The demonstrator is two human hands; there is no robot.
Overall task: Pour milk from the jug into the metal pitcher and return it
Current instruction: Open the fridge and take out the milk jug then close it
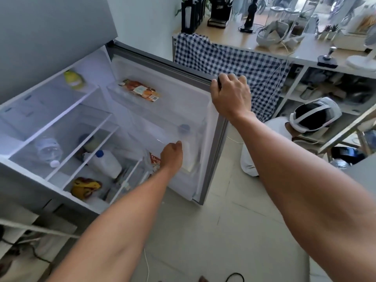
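Beside the shelf carton (156,159), left hand (172,154) grip around jug (189,157); right hand (231,96) clasping fridge door (183,78).

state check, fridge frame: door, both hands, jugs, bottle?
Fridge door: open, held at its top edge.
Right hand: gripping the door edge.
Left hand: on the door-bin jug.
Door-bin jug: upright, capped.
Shelf jug: lying down, capped.
Clear bottle: lying down, capped.
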